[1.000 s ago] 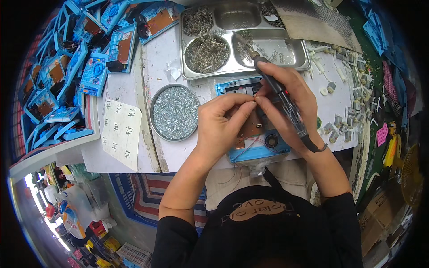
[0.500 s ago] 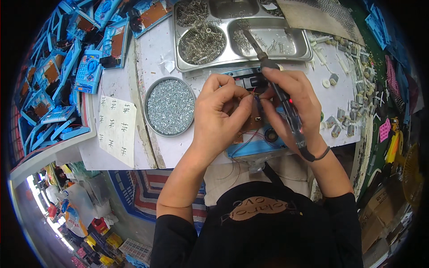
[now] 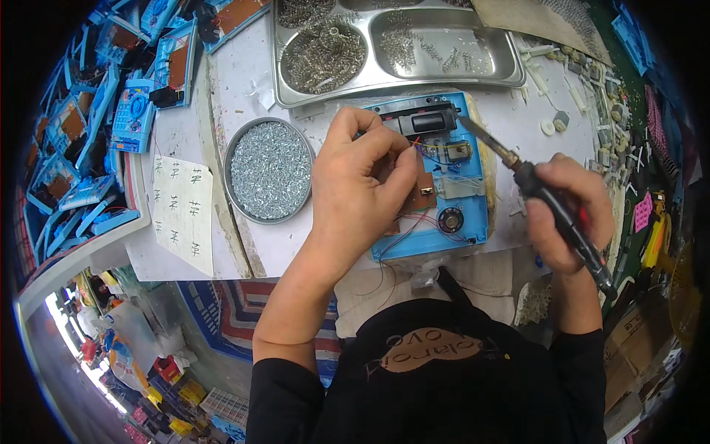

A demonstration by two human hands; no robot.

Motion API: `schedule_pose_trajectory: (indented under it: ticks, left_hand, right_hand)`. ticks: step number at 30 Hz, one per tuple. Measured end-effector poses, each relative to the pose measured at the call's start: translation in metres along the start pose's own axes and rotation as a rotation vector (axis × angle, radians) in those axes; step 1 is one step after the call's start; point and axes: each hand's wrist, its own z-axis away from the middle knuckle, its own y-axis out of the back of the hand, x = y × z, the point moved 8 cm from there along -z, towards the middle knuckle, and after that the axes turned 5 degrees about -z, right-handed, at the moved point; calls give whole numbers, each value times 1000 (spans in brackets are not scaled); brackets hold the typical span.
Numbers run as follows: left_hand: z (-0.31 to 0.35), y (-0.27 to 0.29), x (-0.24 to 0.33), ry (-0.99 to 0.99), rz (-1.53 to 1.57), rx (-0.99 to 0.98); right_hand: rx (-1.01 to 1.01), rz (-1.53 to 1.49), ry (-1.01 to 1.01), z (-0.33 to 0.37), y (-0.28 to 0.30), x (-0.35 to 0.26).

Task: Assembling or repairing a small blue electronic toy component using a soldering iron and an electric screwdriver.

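My right hand (image 3: 573, 211) is wrapped round a black-handled soldering iron (image 3: 556, 200), whose dark tip points up and left, apart from the work. Below that tip lies an opened light-blue plastic casing (image 3: 473, 211) with a black part, a small metal-cased motor (image 3: 458, 151) and a round speaker (image 3: 450, 220) inside. My left hand (image 3: 366, 174) bends over the casing's left side, thumb and forefinger pinched on a thin wire; the fingers hide most of it. Under these fingertips a brown circuit board (image 3: 423, 194) shows in part, with red and yellow wires about it.
A round dish of small silvery screws or pins (image 3: 270, 170) stands left of my left hand. Behind the casing sits a compartmented metal tray (image 3: 444, 83) of springs. Blue casings (image 3: 133, 115) pile up at far left; small motors and white plastic parts (image 3: 560, 120) lie at right.
My right hand has drawn back to the right with the soldering iron, away from the board. The casing now shows more fully. My left hand keeps its pinch over the board.
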Motion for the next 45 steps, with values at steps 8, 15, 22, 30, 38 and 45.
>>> schedule_pose_trajectory:
  ticks: [8,15,22,30,38,45]
  left_hand:
    - [0,0,-3,9,18,17]
    - [0,-1,-2,13,13,22]
    - [0,0,-2,32,18,23]
    - [0,0,-1,11,16,38]
    - [0,0,-2,-20,12,64]
    - [1,0,-3,-8,21,74]
  right_hand:
    - [-164,116,208,-7,-26,-4]
    - [-149,131,245,-6,-30,-1]
    - [-183,165,311,-8,-34,-4]
    - [-215,198,301,-8,-31,-9]
    - [-189,188,302,-7,-29,-5]
    - [-197,182,300,-7,-28,-4]
